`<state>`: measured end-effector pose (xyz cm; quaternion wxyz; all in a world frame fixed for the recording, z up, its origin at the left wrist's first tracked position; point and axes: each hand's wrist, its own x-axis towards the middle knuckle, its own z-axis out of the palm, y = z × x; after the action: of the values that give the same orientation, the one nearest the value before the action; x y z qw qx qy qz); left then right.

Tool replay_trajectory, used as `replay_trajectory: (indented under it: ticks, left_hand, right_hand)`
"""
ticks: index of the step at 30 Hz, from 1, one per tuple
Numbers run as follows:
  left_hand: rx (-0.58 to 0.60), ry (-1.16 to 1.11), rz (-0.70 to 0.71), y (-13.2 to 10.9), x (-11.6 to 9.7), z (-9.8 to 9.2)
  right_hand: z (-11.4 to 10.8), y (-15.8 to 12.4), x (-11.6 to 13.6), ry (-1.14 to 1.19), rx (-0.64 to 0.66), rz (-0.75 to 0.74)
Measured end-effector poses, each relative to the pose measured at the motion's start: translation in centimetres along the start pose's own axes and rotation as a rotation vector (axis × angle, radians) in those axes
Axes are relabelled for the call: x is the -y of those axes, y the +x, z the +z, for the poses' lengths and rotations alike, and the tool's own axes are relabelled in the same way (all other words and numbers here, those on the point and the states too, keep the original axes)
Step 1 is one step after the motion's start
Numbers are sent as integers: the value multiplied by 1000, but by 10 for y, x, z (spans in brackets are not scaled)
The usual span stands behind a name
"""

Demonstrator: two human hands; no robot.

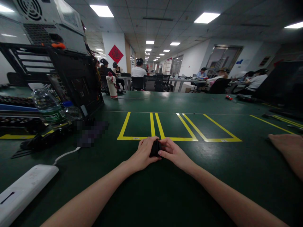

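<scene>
Both my hands meet at the middle of the green table (pixel 180 189), just in front of yellow taped boxes (pixel 175 127). My left hand (pixel 143 153) is curled round a small black object (pixel 155 148). My right hand (pixel 172 152) pinches the same object from the other side with thumb and fingers. The object is mostly hidden between the hands and I cannot make out what it is.
A white power bank (pixel 22 190) with a cable lies at the near left. Water bottles (pixel 48 108), black racks and a computer case (pixel 44 25) stand at the left. Another person's arm (pixel 288 151) rests at the right edge. A white flask (pixel 112 85) stands farther back. People sit at far tables.
</scene>
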<state>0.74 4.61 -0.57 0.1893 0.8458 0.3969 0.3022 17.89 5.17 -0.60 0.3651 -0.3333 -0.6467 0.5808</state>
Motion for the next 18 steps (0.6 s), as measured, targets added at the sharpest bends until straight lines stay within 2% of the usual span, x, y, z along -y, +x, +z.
replay_trajectory:
  ticks: [11,18]
  left_hand:
    - [4,-9,4,0,-2,-1]
    - [-5,-7,12,1,-1,0]
  right_hand:
    - [2,1,1,-89,-115,6]
    - [0,-2,1,47,10,2]
